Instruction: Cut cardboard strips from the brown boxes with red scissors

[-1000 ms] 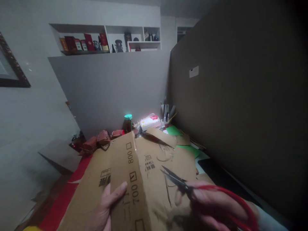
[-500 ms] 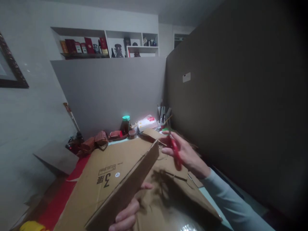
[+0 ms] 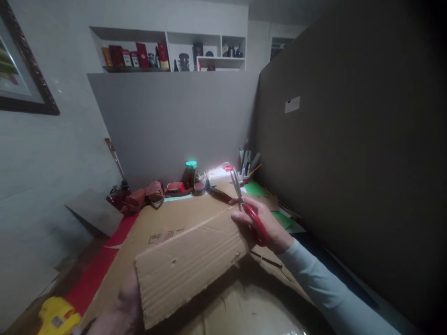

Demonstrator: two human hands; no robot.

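A strip of corrugated cardboard (image 3: 192, 260) is held up in front of me, its broad ribbed face turned towards me. My right hand (image 3: 263, 218) grips red-handled scissors (image 3: 256, 222), blades pointing up and closed or nearly so. The thumb of that hand also presses on the strip's right end. At the strip's left end is my left hand (image 3: 129, 295), blurred and largely behind the cardboard. Blurred fingertips show above the strip's top edge; whether they grip it is hidden. A large printed cardboard sheet (image 3: 136, 246) lies beneath on the table.
A yellow tool (image 3: 57, 316) lies at the lower left beside red cloth (image 3: 85, 286). Small brick-red pieces (image 3: 154, 191), a jar with a teal lid (image 3: 191, 172), a white packet (image 3: 220, 174) and a cup of brushes (image 3: 244, 176) line the back. A grey panel (image 3: 349, 139) stands at right.
The cardboard strip has turned from nearly edge-on to face me. My left hand has shifted from below the strip to its left end. My right thumb now presses the strip; the view has swung slightly left.
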